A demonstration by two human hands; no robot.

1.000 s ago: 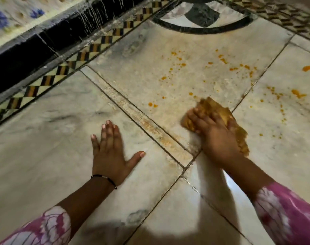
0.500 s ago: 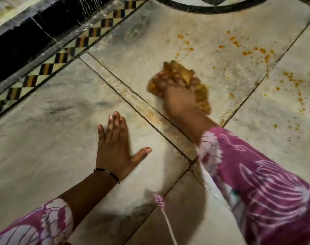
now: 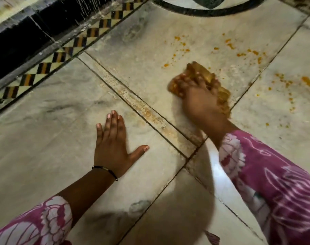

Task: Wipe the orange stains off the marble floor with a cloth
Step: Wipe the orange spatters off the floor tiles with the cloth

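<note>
My right hand [image 3: 200, 101] grips a crumpled, orange-stained cloth [image 3: 212, 84] and presses it onto the pale marble floor [image 3: 44, 135]. Its fingers curl over the cloth's near side. Small orange stains [image 3: 182, 44] dot the slab just beyond the cloth, and more orange spots [image 3: 283, 80] lie on the slab to the right. My left hand [image 3: 113, 145] rests flat on the floor, fingers straight and thumb spread, a thin black bracelet at its wrist.
A chequered black, yellow and orange border [image 3: 49, 62] runs along the left, with a dark skirting [image 3: 18, 43] behind it. A black curved inlay [image 3: 212, 12] arcs across the top. A rusty-looking joint strip [image 3: 141, 106] crosses between the slabs.
My right hand has swept the cloth from the slab joint up to the left over the stained slab, then back a little to the right. The left hand has stayed planted.
</note>
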